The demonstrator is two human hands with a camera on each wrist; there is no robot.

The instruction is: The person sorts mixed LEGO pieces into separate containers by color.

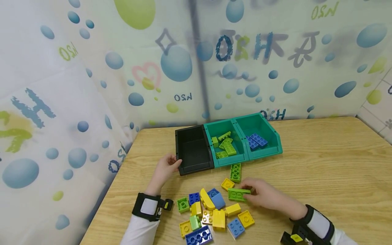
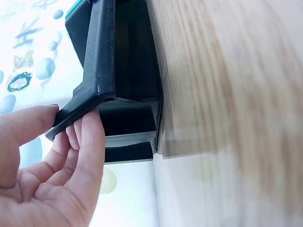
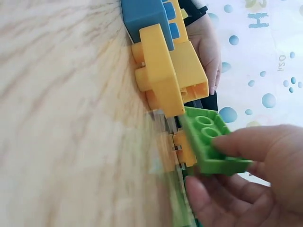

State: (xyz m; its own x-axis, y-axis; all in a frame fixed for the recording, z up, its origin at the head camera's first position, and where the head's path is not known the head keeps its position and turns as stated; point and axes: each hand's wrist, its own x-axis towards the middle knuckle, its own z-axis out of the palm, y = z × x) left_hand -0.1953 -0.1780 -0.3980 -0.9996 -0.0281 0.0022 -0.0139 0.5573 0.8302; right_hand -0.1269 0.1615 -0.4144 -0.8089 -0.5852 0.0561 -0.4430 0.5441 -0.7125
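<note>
A row of three joined bins stands at the back of the table: one black bin [image 1: 196, 146] and two teal ones. My left hand [image 1: 165, 169] pinches the black bin's front left rim between thumb and fingers, as the left wrist view shows at the bin's edge [image 2: 78, 109]. My right hand [image 1: 262, 193] holds a lime green building brick [image 1: 239, 194], its hollow underside with round tubes facing the thumb [image 3: 232, 144]. Another green brick [image 1: 235, 173] lies just in front of the middle bin, beside a small yellow brick [image 1: 227, 184].
Loose yellow, blue and green bricks, among them a dark blue one [image 1: 199, 235], are heaped at the table's front middle. Several lime bricks [image 1: 228, 146] lie in the middle teal bin [image 1: 225, 126], blue bricks [image 1: 258, 140] in the right bin [image 1: 249, 120]. A patterned curtain [image 1: 275, 68] hangs behind.
</note>
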